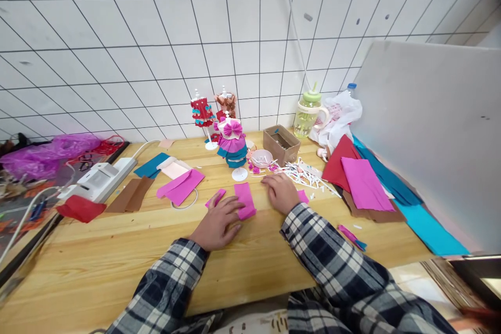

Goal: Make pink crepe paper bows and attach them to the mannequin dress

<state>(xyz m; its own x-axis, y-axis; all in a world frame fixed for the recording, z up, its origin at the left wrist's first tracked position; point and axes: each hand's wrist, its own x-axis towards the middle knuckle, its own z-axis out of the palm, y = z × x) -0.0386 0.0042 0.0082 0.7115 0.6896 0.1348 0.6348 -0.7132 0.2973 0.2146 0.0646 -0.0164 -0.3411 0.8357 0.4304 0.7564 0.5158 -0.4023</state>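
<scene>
Paper strip [247, 202] | left grip [217, 223] spread at its edge | right grip [281, 194]: cannot tell | bottle [305, 119] lettering illegible

Both bare hands palm down, apart

Your bare left hand [219, 222] lies low, its fingers [230, 202] spread and the thumb held out to the right. Your bare right hand [279, 192] sits a little farther forward, its fingers loosely bent and pointing left; its thumb is hard to make out. Both forearms angle inward, in long dark-and-white plaid cloth sleeves [162, 284] that reach the wrists.
</scene>
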